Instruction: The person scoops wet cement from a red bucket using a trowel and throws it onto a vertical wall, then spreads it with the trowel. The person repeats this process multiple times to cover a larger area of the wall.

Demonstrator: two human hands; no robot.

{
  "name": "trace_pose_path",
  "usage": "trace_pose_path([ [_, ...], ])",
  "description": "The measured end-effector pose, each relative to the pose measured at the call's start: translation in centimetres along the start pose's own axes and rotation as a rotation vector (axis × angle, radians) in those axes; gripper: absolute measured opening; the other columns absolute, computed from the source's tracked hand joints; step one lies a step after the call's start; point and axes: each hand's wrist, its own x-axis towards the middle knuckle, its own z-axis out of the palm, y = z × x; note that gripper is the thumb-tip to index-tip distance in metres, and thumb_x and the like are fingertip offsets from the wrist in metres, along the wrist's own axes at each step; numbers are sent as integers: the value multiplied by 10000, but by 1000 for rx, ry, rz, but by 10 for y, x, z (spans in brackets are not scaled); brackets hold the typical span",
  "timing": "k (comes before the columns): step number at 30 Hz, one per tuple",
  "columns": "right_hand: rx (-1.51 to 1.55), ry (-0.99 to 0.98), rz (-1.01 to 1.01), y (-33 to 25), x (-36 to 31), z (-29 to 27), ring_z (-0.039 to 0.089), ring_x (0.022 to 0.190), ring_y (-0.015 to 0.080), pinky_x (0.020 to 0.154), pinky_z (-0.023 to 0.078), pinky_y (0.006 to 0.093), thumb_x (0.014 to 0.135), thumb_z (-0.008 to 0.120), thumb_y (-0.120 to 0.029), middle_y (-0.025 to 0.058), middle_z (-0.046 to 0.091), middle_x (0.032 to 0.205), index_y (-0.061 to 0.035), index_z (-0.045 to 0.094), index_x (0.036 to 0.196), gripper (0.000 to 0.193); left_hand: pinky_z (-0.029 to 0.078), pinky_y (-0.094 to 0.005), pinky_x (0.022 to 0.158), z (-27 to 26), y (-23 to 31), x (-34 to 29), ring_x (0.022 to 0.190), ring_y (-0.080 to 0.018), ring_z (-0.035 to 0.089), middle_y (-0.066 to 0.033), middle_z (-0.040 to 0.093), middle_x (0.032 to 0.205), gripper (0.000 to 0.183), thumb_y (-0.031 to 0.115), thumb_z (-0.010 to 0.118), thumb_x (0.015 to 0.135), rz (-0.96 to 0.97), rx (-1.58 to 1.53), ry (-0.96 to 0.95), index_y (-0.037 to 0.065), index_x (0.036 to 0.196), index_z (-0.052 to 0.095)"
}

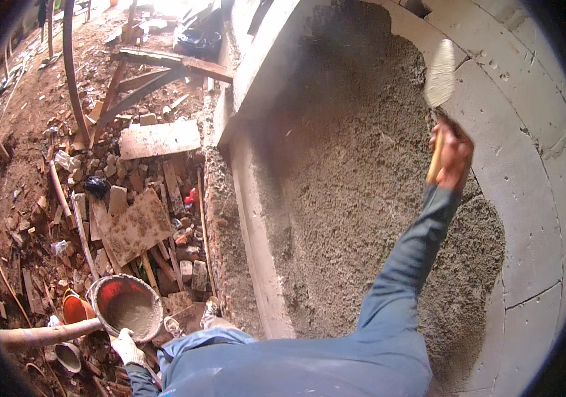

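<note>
My right hand (453, 153) is bare and wrapped round the wooden handle of a trowel (440, 76). The trowel's pale, mortar-smeared blade points up against the wall, near the upper right border of the rough grey mortar (349, 198). Low on the left, my left hand (126, 348) in a white glove is closed at the near rim of a bucket (159, 311). Wet grey mortar (131, 313) lies inside it, and the inner wall shows red. The glove partly hides how its fingers sit on the rim.
Pale blocks (494, 152) show around the mortar patch. A thick wooden pole (51, 334) runs beside the bucket, near an orange bucket (77, 308). Boards such as a stained panel (134, 228), rubble and a timber frame (144, 73) cover the ground at left.
</note>
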Motion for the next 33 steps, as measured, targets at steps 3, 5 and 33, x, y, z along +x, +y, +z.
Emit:
trace_pose_path([
  [3, -116, -359, 58, -10, -123, 40, 646, 730, 112, 670, 532, 295, 1033, 667, -191, 44, 764, 873, -46, 795, 1104, 206, 545, -343, 892, -10, -11, 21, 1046, -232, 647, -76, 660, 1416, 893, -62, 602, 708, 49, 97, 25, 3, 1593, 503],
  [5, 90, -764, 24, 33, -202, 61, 729, 1022, 202, 898, 630, 367, 1018, 699, -220, 106, 789, 1116, -47, 802, 1129, 230, 389, -343, 564, 20, 22, 6, 655, -140, 425, -4, 575, 858, 496, 52, 694, 734, 73, 256, -1, -12, 1223, 639],
  [33, -274, -1207, -143, 98, -510, 165, 698, 998, 394, 874, 574, 481, 853, 797, -227, 144, 716, 1080, -84, 687, 1134, 334, 530, -254, 654, 166, 90, -66, 740, -91, 601, -26, 708, 962, 752, -10, 626, 846, 158, 97, -624, 0, 1591, 524],
])
